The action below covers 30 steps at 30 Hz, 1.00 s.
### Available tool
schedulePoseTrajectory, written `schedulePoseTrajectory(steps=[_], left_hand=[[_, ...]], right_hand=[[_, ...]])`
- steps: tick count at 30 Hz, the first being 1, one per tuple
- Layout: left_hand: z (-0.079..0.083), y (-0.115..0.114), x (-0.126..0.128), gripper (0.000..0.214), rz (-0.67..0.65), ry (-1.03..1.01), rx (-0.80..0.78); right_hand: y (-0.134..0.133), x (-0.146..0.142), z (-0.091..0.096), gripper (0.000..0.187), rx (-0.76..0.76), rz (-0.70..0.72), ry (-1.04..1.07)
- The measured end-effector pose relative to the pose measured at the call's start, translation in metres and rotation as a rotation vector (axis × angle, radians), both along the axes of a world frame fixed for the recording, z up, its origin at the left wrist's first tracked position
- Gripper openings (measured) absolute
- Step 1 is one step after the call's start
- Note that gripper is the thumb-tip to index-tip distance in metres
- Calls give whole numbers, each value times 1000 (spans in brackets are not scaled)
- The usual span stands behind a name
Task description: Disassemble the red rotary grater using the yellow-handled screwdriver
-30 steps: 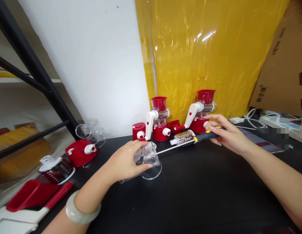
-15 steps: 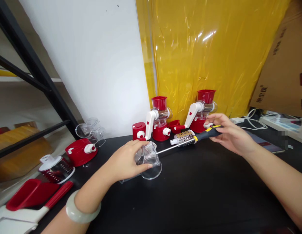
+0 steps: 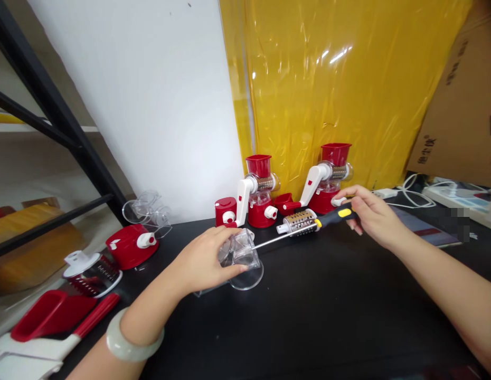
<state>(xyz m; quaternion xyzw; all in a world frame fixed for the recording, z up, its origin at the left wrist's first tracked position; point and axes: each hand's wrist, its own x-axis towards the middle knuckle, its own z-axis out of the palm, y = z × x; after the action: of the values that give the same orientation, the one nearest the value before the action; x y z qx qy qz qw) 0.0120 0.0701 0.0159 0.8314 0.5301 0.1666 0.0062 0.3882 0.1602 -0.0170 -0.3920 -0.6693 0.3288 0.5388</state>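
My left hand (image 3: 201, 261) is closed over a clear plastic housing (image 3: 243, 258) lying on the black table (image 3: 328, 311). My right hand (image 3: 370, 214) grips the black and yellow handle of a screwdriver (image 3: 332, 217), whose thin metal shaft (image 3: 269, 240) points left into the clear housing. A metal grater drum with a white end (image 3: 298, 223) lies just behind the shaft. A pale bangle sits on my left wrist.
Two assembled red and white rotary graters (image 3: 258, 190) (image 3: 328, 177) stand at the back by a yellow sheet. A red base (image 3: 131, 245), a clear part (image 3: 147, 210), a blade drum (image 3: 91, 269) and a red pusher (image 3: 47, 316) lie left. Cables and a cardboard box are right.
My right hand has turned a little on the screwdriver handle, and its fingers have shifted. The left hand and the clear housing have stayed in place.
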Motion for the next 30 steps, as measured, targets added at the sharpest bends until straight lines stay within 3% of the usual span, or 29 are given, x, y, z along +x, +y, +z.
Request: schedulePoseTrajectory(steps=[4,7,10,15,19,25,30], left_hand=[[0,0,0,73,-5,-1,-10],[0,0,-1,72,-8,3,-13],[0,0,0,72,-3,5,-13],[0,0,0,71,2,5,-13],[0,0,0,72,-8,-2,-3],[0,1,1,71,-12,1,1],[-2,1,-2,72,-16,-2,14]], right_hand=[[-3,-4,4,38,-64,212,275],[-4,-3,6,49,-69,314,398],[-1,0,3,53,-41,288,368],[6,4,-4,35,152,133,77],[5,4,-6,34,103,25,7],[-5,1,4,47,-6,346,329],[-6,1,8,50,-80,342,328]])
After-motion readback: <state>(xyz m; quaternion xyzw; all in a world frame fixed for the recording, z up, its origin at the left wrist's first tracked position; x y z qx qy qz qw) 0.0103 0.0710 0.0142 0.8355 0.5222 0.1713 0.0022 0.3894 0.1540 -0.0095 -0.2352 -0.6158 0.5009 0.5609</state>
